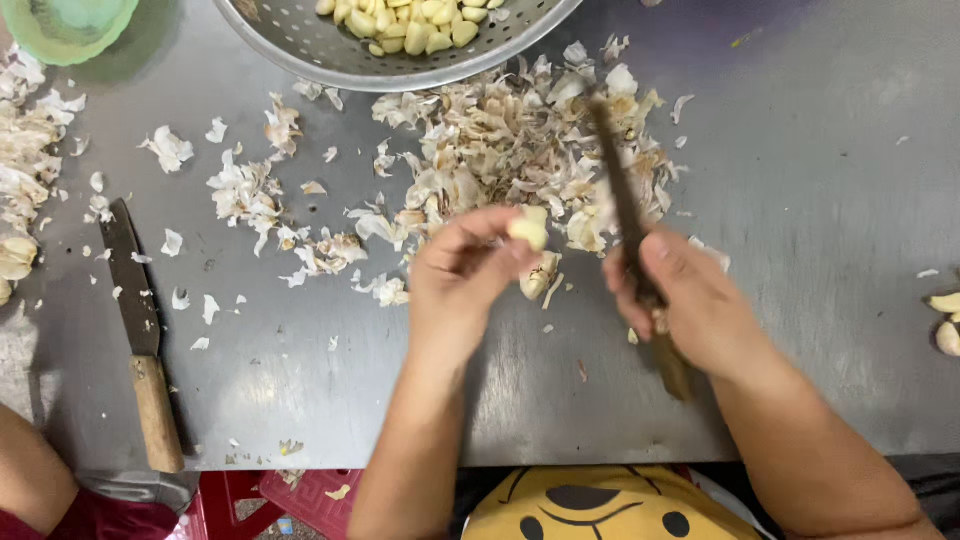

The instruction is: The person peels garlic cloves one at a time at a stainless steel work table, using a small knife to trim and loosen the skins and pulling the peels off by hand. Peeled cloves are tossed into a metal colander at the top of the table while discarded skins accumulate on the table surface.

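Note:
My left hand (462, 275) pinches a peeled garlic clove (529, 227) between thumb and fingers, with a second clove (539, 277) just below the fingers. My right hand (690, 305) grips a dark-bladed knife (620, 190) by its wooden handle, blade pointing up and away over a heap of garlic skins (510, 150). The blade tip sits to the right of the held clove, apart from it.
A metal colander (330, 50) of peeled cloves stands at the top. A second knife (138, 330) with a wooden handle lies at left on the steel table (820, 180). A green bowl (65, 25) is top left. Loose cloves (945, 320) lie at right. Another person's arm (30, 480) shows bottom left.

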